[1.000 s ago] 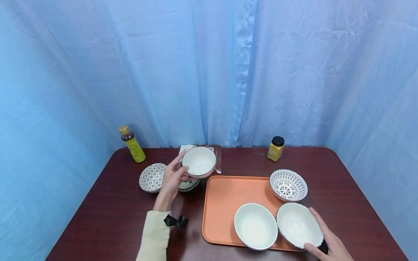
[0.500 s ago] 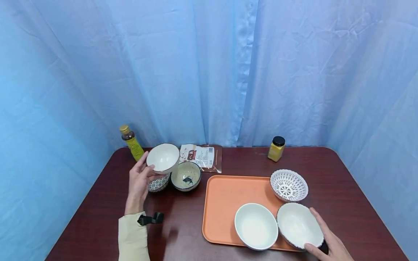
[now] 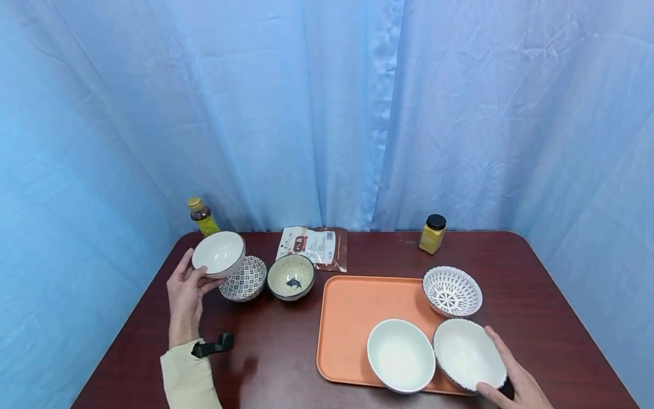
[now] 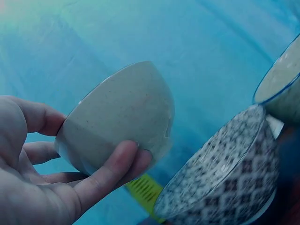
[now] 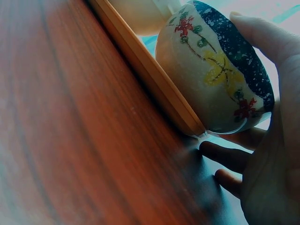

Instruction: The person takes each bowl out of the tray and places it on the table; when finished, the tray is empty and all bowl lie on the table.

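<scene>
My left hand grips a small white bowl at the left of the table, its rim tilted toward me. In the left wrist view, fingers and thumb pinch the bowl's plain pale outside. Just right of it sits a bowl with a dark geometric pattern, partly covered by the held one. My right hand holds a larger bowl at the tray's front right corner. In the right wrist view this bowl shows painted flowers and a dark blue band, with the thumb near its rim.
An orange tray also bears a plain white bowl and a leaf-patterned bowl. A fish-painted bowl stands left of the tray, before a brown-and-white packet. A yellow-labelled bottle and a black-lidded jar stand farther back.
My left hand has carried the small white bowl leftward, from over the fish-painted bowl to left of the patterned one, uncovering the fish-painted bowl and packet. My right hand stays put.
</scene>
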A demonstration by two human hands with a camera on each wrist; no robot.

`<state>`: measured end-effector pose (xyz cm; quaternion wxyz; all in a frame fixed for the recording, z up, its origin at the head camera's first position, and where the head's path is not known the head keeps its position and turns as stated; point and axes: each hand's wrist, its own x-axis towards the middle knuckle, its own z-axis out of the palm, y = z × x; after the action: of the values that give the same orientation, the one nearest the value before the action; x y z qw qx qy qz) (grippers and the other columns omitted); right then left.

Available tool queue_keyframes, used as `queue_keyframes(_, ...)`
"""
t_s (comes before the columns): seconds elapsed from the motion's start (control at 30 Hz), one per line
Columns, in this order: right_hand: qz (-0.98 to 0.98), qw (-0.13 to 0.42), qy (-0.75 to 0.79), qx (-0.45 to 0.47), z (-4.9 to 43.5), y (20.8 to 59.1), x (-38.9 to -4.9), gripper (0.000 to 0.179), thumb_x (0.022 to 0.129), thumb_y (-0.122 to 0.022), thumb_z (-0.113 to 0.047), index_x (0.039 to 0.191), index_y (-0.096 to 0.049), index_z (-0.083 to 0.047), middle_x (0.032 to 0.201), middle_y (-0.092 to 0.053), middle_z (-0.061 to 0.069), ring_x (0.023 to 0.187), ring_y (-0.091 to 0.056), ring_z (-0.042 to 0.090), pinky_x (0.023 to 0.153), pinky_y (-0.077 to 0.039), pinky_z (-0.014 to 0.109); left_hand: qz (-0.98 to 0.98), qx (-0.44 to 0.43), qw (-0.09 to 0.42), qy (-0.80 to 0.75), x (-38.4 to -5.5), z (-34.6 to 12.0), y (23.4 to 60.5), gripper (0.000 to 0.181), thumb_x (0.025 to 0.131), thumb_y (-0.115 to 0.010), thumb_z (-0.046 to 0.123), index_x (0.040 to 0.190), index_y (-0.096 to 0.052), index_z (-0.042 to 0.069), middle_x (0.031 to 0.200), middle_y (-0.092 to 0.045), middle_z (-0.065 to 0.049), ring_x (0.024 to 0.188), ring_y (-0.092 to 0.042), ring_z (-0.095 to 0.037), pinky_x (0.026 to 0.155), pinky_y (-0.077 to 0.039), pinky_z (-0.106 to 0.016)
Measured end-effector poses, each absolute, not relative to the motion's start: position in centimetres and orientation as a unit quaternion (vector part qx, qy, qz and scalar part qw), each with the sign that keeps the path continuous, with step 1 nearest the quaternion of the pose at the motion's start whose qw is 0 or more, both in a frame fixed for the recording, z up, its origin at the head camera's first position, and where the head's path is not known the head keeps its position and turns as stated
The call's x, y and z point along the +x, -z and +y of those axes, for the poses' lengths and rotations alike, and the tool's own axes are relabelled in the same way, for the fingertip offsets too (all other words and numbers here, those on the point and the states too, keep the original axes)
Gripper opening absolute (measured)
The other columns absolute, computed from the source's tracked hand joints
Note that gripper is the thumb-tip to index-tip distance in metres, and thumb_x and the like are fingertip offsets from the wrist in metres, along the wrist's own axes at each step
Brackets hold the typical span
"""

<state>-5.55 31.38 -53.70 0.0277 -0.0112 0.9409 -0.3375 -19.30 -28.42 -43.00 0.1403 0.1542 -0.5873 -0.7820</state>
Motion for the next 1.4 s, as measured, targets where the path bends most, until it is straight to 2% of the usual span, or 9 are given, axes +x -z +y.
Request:
queue_keyframes(0.33,0.942,0.016,0.336,-0.021,31.3,53.7,-5.5,0.097,0.091,-0.068,-0.035,0.162,-0.006,-0.013,0.158,-0.03,0.032,0.099,-0.003,-0.042,0.088,-0.051,0.066,-0.569,0.22,0.193,0.768,-18.9,-31.4,44.4,0.071,0.099,-0.045,-0.005,0.161,-0.021,0.018,0.167,-0.013,-0.022,0.079,-0.067,0.0,0.059,-0.063,-0.026)
queue_keyframes(0.53,0.945,0.024,0.327,-0.012,31.5,53.7,-5.3,0.097,0.091,-0.068,-0.038,0.162,-0.007,-0.014,0.158,-0.032,0.03,0.114,-0.026,-0.028,0.089,-0.053,0.063,-0.57,0.254,0.206,0.754,-19.2,-32.0,46.3,0.069,0.1,-0.045,0.0,0.161,-0.019,0.017,0.167,-0.013,-0.022,0.078,-0.065,0.0,0.06,-0.063,-0.023)
queue_keyframes(0.77,0.94,0.02,0.341,-0.019,31.3,53.8,-5.4,0.096,0.092,-0.067,-0.035,0.162,-0.005,-0.013,0.158,-0.028,0.033,0.098,-0.002,-0.043,0.089,-0.05,0.069,-0.551,0.279,0.211,0.757,-19.7,-32.1,48.4,0.069,0.099,-0.041,-0.003,0.161,-0.016,0.014,0.165,-0.017,-0.022,0.072,-0.065,0.0,0.058,-0.062,-0.024)
queue_keyframes(0.83,0.939,0.024,0.343,-0.017,31.4,53.8,-5.4,0.096,0.093,-0.066,-0.035,0.163,-0.005,-0.013,0.159,-0.027,0.033,0.105,-0.004,-0.041,0.09,-0.049,0.07,-0.553,0.28,0.208,0.756,-19.8,-32.1,48.8,0.07,0.099,-0.041,-0.004,0.161,-0.015,0.012,0.165,-0.017,-0.022,0.071,-0.065,-0.001,0.059,-0.063,-0.024)
queue_keyframes(0.87,0.939,0.029,0.343,-0.014,31.4,53.7,-5.4,0.096,0.093,-0.066,-0.036,0.162,-0.004,-0.012,0.159,-0.026,0.033,0.121,-0.006,-0.036,0.09,-0.048,0.071,-0.553,0.281,0.207,0.756,-19.9,-32.1,49.0,0.069,0.099,-0.041,-0.004,0.161,-0.015,0.013,0.164,-0.017,-0.023,0.071,-0.065,-0.001,0.059,-0.063,-0.024)
queue_keyframes(0.93,0.938,0.045,0.343,-0.006,31.4,53.6,-5.5,0.097,0.094,-0.065,-0.038,0.162,-0.002,-0.011,0.159,-0.024,0.034,0.149,-0.016,-0.005,0.091,-0.047,0.072,-0.558,0.285,0.203,0.753,-19.9,-32.1,49.3,0.068,0.1,-0.041,-0.002,0.161,-0.015,0.014,0.164,-0.017,-0.024,0.071,-0.065,-0.001,0.061,-0.063,-0.025)
queue_keyframes(1.0,0.938,0.059,0.341,0.001,31.4,53.5,-5.6,0.098,0.094,-0.064,-0.039,0.162,0.0,-0.01,0.159,-0.022,0.035,0.147,-0.031,0.035,0.092,-0.046,0.073,-0.563,0.287,0.199,0.749,-19.8,-32.1,49.5,0.068,0.1,-0.041,-0.001,0.161,-0.015,0.015,0.163,-0.017,-0.025,0.07,-0.065,-0.001,0.063,-0.064,-0.025)
queue_keyframes(1.07,0.939,0.068,0.337,0.004,31.3,53.3,-5.7,0.1,0.094,-0.064,-0.041,0.162,0.001,-0.008,0.158,-0.022,0.036,0.131,-0.037,0.057,0.092,-0.047,0.072,-0.564,0.288,0.197,0.748,-19.8,-32.0,49.7,0.067,0.101,-0.041,0.001,0.161,-0.015,0.016,0.163,-0.016,-0.025,0.07,-0.064,-0.001,0.065,-0.064,-0.025)
queue_keyframes(1.4,0.944,0.051,0.326,-0.005,31.2,53.3,-5.8,0.1,0.092,-0.067,-0.04,0.162,-0.002,-0.01,0.158,-0.026,0.034,0.126,-0.04,0.052,0.09,-0.05,0.069,-0.573,0.286,0.188,0.744,-19.8,-32.0,50.2,0.067,0.103,-0.04,0.003,0.162,-0.012,0.016,0.165,-0.013,-0.022,0.091,-0.063,-0.007,0.072,-0.065,-0.027)
